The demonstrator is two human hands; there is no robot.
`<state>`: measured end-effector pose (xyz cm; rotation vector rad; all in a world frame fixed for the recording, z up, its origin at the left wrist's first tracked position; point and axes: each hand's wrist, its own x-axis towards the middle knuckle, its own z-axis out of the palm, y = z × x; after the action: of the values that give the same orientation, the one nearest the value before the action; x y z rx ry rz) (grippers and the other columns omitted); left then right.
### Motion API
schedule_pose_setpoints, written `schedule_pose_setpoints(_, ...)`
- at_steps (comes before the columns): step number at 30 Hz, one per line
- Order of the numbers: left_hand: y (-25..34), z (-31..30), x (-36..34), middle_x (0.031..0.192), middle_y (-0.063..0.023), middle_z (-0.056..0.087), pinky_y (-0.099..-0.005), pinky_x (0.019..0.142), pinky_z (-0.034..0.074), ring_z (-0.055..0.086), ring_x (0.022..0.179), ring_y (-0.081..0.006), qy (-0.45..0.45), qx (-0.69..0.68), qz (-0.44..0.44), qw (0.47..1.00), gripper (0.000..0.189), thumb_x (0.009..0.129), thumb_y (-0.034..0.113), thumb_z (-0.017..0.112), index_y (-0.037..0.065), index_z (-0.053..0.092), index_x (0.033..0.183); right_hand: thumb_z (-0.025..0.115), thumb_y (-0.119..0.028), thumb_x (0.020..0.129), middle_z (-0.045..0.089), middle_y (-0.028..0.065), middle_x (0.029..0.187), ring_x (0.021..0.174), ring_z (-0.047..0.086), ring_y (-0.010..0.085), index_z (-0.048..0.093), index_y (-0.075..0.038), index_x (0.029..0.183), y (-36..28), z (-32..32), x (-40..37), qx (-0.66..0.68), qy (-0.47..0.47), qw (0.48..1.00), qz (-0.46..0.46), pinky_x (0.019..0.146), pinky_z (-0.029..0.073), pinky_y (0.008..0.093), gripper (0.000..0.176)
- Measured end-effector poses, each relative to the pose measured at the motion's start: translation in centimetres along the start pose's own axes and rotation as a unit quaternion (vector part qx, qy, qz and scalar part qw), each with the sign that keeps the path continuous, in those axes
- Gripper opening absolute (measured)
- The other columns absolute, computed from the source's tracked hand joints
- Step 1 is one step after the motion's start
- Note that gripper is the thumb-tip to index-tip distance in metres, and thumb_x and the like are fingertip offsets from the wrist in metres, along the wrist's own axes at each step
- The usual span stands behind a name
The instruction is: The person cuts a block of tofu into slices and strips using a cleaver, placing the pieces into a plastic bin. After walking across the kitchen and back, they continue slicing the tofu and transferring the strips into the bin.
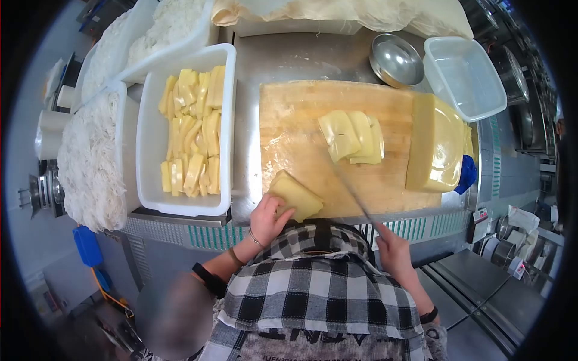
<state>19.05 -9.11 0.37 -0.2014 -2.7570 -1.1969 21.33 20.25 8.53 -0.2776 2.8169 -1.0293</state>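
Observation:
My right hand [394, 249] is wrapped round the handle of a long knife [354, 191]. The blade slants up and left over the wooden cutting board [385, 201], its far end blurred near the slices. At the board's near left corner, my left hand [269, 218] grips the end of a thick, smooth yellow slab [298, 195], thumb on its near side. Several yellow slices [352, 135] lie overlapping in the middle of the board. On its right side sits a large, glossy yellow block [433, 144], like firm jelly or cheese.
Left of the board stands a white tub [227, 132] holding rows of cut yellow strips. Tubs heaped with white shreds [90, 156] flank it. Beyond the board are a metal bowl [396, 60] and a clear plastic container [466, 75]. Something blue [466, 174] pokes out beside the large block.

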Motion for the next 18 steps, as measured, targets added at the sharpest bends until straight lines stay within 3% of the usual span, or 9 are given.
schedule_pose_setpoints(1,0.1,0.5,-0.3,0.073,-0.0092,0.05,-0.0314,0.052,0.042,0.05,0.058,-0.024,0.0,-0.029,-0.062,0.998,0.022,0.069,0.013,0.067,0.005,0.048,0.076,0.056,-0.01,0.076,0.058,0.0149,0.07,0.057,0.056,0.0315,0.055,-0.006,0.1,-1.1,-0.1,0.5,-0.002,-0.001,1.0,0.001,0.05,0.045,0.0377,0.024)
schedule_pose_setpoints(2,-0.2,1.0,-0.5,0.073,-0.0092,0.05,-0.0314,0.052,0.042,0.05,0.058,-0.024,0.0,-0.032,-0.063,0.997,0.022,0.069,0.013,0.067,0.005,0.048,0.076,0.056,-0.012,0.077,0.057,0.0134,0.069,0.057,0.056,0.0304,0.053,-0.007,0.102,-2.1,-0.1,0.9,-0.036,-0.063,0.997,-0.023,0.049,0.045,0.038,0.026)
schedule_pose_setpoints(3,-0.6,1.6,-0.5,0.068,-0.0081,0.048,-0.0298,0.049,0.04,0.047,0.053,-0.0213,0.011,-0.075,-0.12,0.99,0.022,0.07,0.013,0.067,0.005,0.047,0.074,0.056,-0.014,0.077,0.057,0.012,0.068,0.056,0.056,0.0293,0.051,-0.009,0.104,-2.7,0.1,1.2,-0.069,-0.124,0.989,-0.047,0.048,0.045,0.0382,0.028)
schedule_pose_setpoints(4,-0.9,2.1,-0.5,0.063,-0.0071,0.046,-0.0282,0.045,0.037,0.043,0.048,-0.0187,0.023,-0.118,-0.178,0.977,0.023,0.07,0.013,0.067,0.005,0.046,0.072,0.056,-0.014,0.077,0.057,0.012,0.068,0.056,0.056,0.0293,0.051,-0.009,0.104,-3.1,0.4,1.4,-0.071,-0.126,0.988,-0.046,0.048,0.045,0.0382,0.028)
schedule_pose_setpoints(7,-1.9,2.7,-0.5,0.055,-0.005,0.041,-0.0262,0.046,0.036,0.039,0.047,-0.0144,0.042,-0.158,-0.203,0.966,0.023,0.071,0.012,0.066,0.004,0.045,0.07,0.056,-0.017,0.078,0.056,0.0099,0.065,0.055,0.056,0.0278,0.049,-0.01,0.105,-3.7,0.9,1.7,-0.102,-0.161,0.979,-0.074,0.046,0.045,0.0378,0.029)
schedule_pose_setpoints(18,-2.0,2.1,0.4,0.056,-0.0006,0.042,-0.0225,0.046,0.035,0.038,0.05,-0.008,0.018,-0.214,-0.23,0.949,0.021,0.073,0.012,0.066,0.004,0.047,0.07,0.054,-0.017,0.079,0.056,0.0116,0.065,0.053,0.056,0.029,0.049,-0.01,0.105,-3.7,2.6,1.6,-0.102,-0.15,0.98,-0.078,0.045,0.045,0.0376,0.027)
